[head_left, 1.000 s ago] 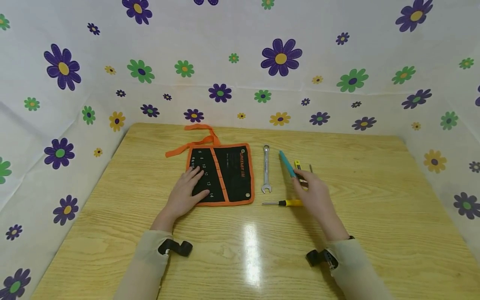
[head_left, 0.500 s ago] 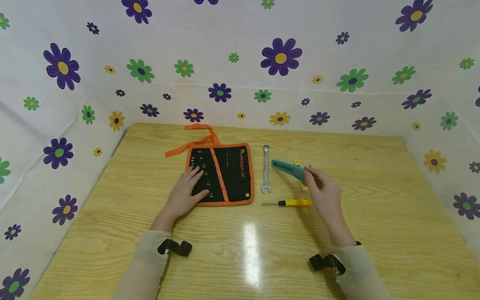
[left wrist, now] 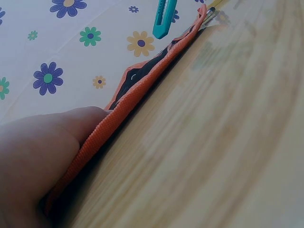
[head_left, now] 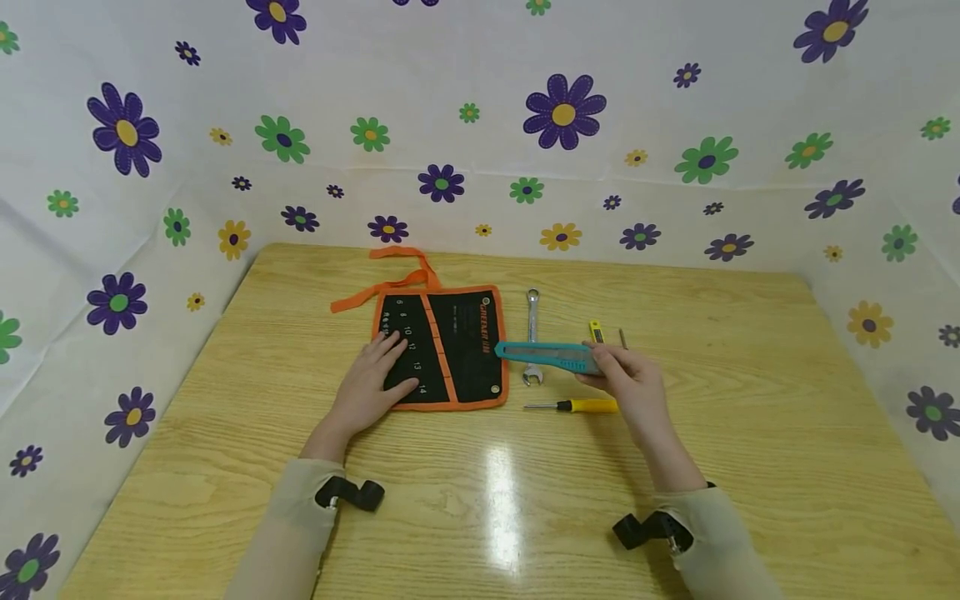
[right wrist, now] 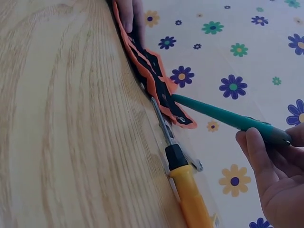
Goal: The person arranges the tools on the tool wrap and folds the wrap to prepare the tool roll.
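1. Right fingers and thumb of a person pinch the rear end of a teal utility knife [head_left: 543, 356], the right hand [head_left: 633, 387] raised above a wood-grain table [head_left: 750, 392].
2. The knife points leftward, its tip in the air at the right edge of a black tool pouch [head_left: 472, 333] (the left wrist view shows a gap between the two).
3. Left fingers, spread and relaxed, rest on the pouch's left side; the left hand [head_left: 371, 375] grasps nothing.
4. The pouch lies on the table, trimmed in orange and printed with numbers, with an orange tie strap [head_left: 382, 292] trailing from its far edge.
5. Just right of the pouch lies a silver wrench [head_left: 532, 315], partly hidden by the knife; nearer the person, a yellow-handled screwdriver [head_left: 588, 406] lies sideways, its shaft toward the pouch.
6. Behind the right hand, a small yellow object [head_left: 596, 332] and a thin rod [head_left: 622, 337] are partly covered.
7. Beyond the table hangs a white backdrop [head_left: 420, 92] printed with purple, green and yellow flowers.
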Motion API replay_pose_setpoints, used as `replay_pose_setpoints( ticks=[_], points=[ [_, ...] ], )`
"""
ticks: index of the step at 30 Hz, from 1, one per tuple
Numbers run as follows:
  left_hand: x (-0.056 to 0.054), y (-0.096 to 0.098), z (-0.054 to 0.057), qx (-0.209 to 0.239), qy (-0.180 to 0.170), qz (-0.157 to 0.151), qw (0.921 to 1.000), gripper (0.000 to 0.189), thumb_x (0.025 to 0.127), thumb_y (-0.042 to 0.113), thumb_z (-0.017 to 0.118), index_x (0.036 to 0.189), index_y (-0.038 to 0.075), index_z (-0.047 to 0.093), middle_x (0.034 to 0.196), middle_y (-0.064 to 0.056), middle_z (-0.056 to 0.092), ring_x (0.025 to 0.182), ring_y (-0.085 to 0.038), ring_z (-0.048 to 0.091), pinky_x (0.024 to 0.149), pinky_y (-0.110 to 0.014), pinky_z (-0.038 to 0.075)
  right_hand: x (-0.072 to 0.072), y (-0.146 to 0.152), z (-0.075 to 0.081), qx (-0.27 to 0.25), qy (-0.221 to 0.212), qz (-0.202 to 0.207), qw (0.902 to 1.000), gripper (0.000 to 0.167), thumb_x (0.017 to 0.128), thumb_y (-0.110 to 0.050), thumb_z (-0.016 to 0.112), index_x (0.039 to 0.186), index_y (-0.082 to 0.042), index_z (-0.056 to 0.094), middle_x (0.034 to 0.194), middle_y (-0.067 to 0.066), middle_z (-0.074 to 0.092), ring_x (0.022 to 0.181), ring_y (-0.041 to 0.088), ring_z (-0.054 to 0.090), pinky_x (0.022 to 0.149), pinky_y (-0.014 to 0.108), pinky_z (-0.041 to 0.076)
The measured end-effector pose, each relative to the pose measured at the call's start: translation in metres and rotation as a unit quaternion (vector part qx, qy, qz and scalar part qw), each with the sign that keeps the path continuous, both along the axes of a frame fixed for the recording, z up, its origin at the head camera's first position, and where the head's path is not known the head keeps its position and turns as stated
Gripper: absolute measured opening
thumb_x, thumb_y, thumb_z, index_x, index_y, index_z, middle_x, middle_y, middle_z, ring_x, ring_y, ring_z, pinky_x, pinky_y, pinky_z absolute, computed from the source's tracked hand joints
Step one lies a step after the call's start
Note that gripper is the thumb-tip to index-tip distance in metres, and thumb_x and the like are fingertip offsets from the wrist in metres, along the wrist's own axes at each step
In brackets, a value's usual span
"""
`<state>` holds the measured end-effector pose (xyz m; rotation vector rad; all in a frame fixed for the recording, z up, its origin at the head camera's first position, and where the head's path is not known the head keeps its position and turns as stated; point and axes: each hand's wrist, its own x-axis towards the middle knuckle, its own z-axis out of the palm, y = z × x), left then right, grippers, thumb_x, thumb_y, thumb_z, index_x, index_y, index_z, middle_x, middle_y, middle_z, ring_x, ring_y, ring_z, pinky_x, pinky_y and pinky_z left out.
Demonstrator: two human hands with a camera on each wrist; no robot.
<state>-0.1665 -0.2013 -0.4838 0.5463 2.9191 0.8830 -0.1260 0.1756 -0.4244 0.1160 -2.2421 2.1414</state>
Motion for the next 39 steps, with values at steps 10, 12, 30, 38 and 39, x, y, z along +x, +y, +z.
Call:
replay_pose_setpoints(
  ticks=[10,12,30,38,39],
  points=[
    [0.0,0.0,-0.001,-0.001,0.002,0.0,1.0,0.071,0.092,0.04,0.062,0.148,0.005,0.035,0.155,-0.013,0.026,0.144,-0.03,0.011,0.116,-0.046,0.007,-0.002,-0.008,-0.005,-0.036,-0.058,0.054,0.9962,0.043,0.102,-0.019,0.047,0.125,0.017,0.052,0.133,0.031,0.047,0.09,0.014,0.067,0.082,0.032,0.054],
    [0.0,0.0,-0.001,-0.003,0.002,0.001,1.0,0.071,0.092,0.041,0.061,0.148,0.005,0.035,0.155,-0.012,0.026,0.144,-0.029,0.01,0.116,-0.046,0.007,-0.002,-0.009,-0.006,-0.038,-0.061,0.064,0.9954,0.041,0.102,-0.017,0.046,0.125,0.018,0.052,0.133,0.032,0.046,0.088,0.015,0.068,0.082,0.034,0.054],
    [0.001,-0.002,-0.006,-0.038,-0.002,-0.012,0.9992,0.099,0.076,0.067,0.065,0.152,0.014,0.029,0.158,-0.008,0.017,0.145,-0.028,0.003,0.116,-0.047,0.005,-0.007,-0.023,-0.01,-0.04,-0.084,0.097,0.9909,0.04,0.102,-0.014,0.046,0.124,0.019,0.052,0.124,0.031,0.053,0.088,0.018,0.068,0.083,0.04,0.053],
    [0.0,-0.001,-0.006,-0.047,0.009,-0.021,0.9987,0.099,0.077,0.067,0.064,0.152,0.015,0.027,0.158,-0.004,0.019,0.145,-0.029,0.002,0.116,-0.047,0.001,-0.009,-0.028,-0.013,-0.022,-0.095,0.1,0.9901,0.039,0.103,-0.015,0.046,0.124,0.017,0.054,0.122,0.031,0.054,0.087,0.018,0.068,0.081,0.035,0.055],
    [-0.001,-0.001,-0.006,-0.047,0.01,-0.022,0.9986,0.098,0.077,0.067,0.063,0.153,0.016,0.027,0.158,-0.003,0.019,0.145,-0.03,0.002,0.116,-0.047,0.001,-0.009,-0.028,-0.014,-0.02,-0.096,0.1,0.9901,0.04,0.103,-0.016,0.045,0.124,0.017,0.053,0.123,0.031,0.053,0.087,0.018,0.068,0.081,0.035,0.054]
  ],
)
